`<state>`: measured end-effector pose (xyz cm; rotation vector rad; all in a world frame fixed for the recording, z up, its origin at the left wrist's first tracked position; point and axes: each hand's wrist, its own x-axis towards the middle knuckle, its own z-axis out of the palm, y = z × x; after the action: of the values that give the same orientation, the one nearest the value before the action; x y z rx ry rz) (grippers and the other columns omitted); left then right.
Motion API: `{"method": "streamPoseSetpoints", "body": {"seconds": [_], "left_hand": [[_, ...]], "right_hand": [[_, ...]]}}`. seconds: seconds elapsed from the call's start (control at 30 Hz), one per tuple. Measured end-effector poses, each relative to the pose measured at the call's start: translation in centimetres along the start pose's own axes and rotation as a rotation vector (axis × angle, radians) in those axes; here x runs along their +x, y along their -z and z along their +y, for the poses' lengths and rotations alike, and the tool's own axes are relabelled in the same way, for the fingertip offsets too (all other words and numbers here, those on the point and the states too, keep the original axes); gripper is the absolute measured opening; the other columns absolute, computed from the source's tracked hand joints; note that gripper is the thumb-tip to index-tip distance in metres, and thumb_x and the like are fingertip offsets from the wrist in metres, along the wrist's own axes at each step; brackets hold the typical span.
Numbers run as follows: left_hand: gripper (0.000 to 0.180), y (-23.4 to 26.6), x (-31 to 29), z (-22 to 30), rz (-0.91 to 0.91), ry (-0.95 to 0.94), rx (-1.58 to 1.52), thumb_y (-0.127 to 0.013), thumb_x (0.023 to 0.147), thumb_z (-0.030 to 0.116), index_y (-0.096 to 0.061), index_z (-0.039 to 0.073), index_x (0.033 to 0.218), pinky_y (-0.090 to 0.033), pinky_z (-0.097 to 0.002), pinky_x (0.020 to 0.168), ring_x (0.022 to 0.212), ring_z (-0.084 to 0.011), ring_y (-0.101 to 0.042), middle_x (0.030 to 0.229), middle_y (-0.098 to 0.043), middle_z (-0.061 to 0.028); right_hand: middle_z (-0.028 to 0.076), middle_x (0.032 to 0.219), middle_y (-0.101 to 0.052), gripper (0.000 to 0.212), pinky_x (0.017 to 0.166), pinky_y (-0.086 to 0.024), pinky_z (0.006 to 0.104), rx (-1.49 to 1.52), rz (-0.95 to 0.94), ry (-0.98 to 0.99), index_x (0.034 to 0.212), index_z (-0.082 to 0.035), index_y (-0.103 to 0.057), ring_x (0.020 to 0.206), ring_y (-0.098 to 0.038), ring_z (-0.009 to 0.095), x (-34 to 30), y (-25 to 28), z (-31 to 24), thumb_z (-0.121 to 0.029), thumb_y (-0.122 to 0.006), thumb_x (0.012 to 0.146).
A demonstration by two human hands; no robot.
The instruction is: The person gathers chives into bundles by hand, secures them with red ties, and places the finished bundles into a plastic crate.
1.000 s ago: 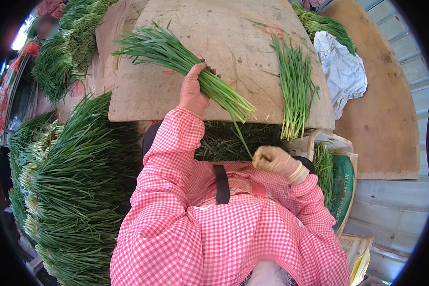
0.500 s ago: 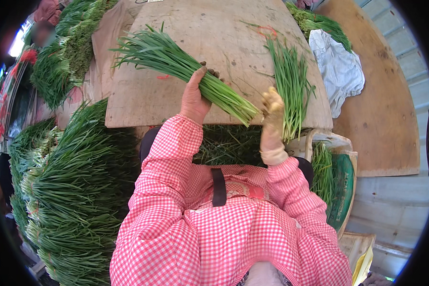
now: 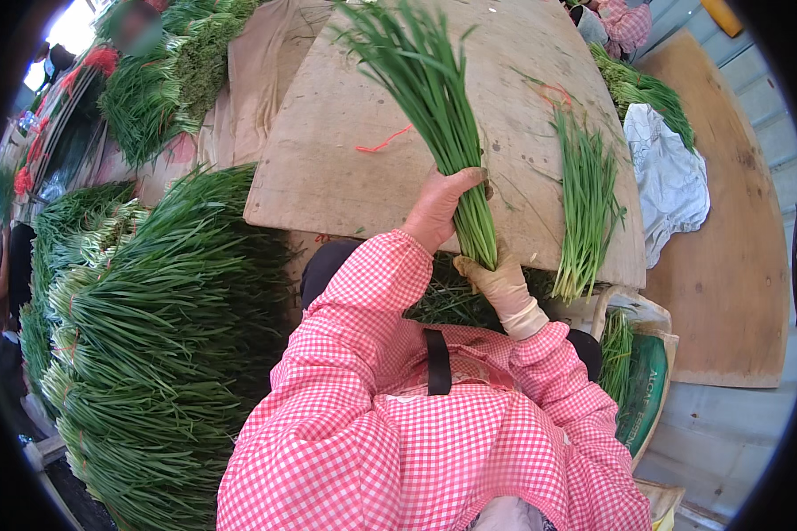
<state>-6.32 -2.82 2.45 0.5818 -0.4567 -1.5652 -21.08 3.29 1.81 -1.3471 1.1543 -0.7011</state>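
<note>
A bunch of garlic chives [image 3: 429, 106] stands tilted over the near part of the wooden board, leaf tips pointing up and away. My bare left hand [image 3: 441, 208] is wrapped round its lower stalks. At the cut ends is my gloved right hand [image 3: 505, 288], with its thumb in front and its fingers partly hidden behind the stalks. To the right, a second, loose-looking heap of garlic chives [image 3: 586, 199] lies on the board. A red tie [image 3: 385, 140] lies left of the held bunch, and another red tie [image 3: 553, 93] is by the heap's leaf tips.
Large stacks of tied chives [image 3: 168, 354] fill the left side. The wooden board [image 3: 319, 168] spans the front. At right are a white cloth [image 3: 664, 177], a second wooden panel [image 3: 726, 239] and a container [image 3: 651, 380] with chives inside. Another person's checked sleeve [image 3: 626, 25] shows at the far right.
The bunch has swung from lying slantwise to nearly upright, cut ends toward me. My right hand has come down and left from beside the heap onto the cut ends. The view has shifted.
</note>
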Motion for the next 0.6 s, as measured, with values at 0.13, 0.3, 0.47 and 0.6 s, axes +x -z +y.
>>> {"method": "streamPoseSetpoints", "body": {"seconds": [0.13,0.3,0.47,0.6], "left_hand": [[0.029,-0.1,0.8,2.0,0.053,0.043,0.019,-0.062,0.079,0.012,-0.052,-0.001,0.102,-0.053,-0.0316,0.069,0.077,-0.0201,-0.06,0.086,-0.059,-0.0107],[0.065,2.9,6.0,6.3,0.19,-0.3,0.51,-0.07,0.072,0.024,-0.038,-0.001,0.122,-0.048,-0.0374,0.083,0.094,-0.0263,-0.056,0.108,-0.054,-0.0165],[0.102,5.2,8.4,5.3,0.384,-0.305,1.429,-0.072,0.061,0.037,-0.016,-0.004,0.135,-0.031,-0.0419,0.099,0.114,-0.0344,-0.043,0.123,-0.044,-0.023],[0.108,6.4,6.3,6.1,0.389,-0.094,1.728,-0.068,0.058,0.042,-0.01,-0.001,0.138,-0.026,-0.0429,0.101,0.117,-0.0372,-0.04,0.122,-0.046,-0.0235]], "right_hand": [[0.001,0.065,-0.055,0.032,0.042,-0.039,0.0234,-0.026,0.012,-0.096,0.098,-0.001,-0.051,0.048,-0.049,0.01,1.7,-1.4,-2.2,-0.016,-0.067,0.075],[0.003,0.064,-0.054,0.032,0.045,-0.041,0.0249,-0.002,0.024,-0.068,0.098,0.0,-0.054,0.05,-0.049,0.01,8.9,-4.4,-3.8,-0.023,-0.063,0.077],[0.007,0.068,-0.056,0.041,0.05,-0.042,0.0289,-0.181,-0.049,-0.134,0.106,-0.001,-0.049,0.055,-0.053,0.016,17.8,-5.5,0.8,-0.031,-0.061,0.081],[0.015,0.085,-0.063,0.055,0.069,-0.046,0.0344,-0.64,-0.238,0.004,0.111,0.0,-0.051,0.077,-0.06,0.026,12.8,-5.6,-4.5,-0.047,-0.054,0.082]]}}
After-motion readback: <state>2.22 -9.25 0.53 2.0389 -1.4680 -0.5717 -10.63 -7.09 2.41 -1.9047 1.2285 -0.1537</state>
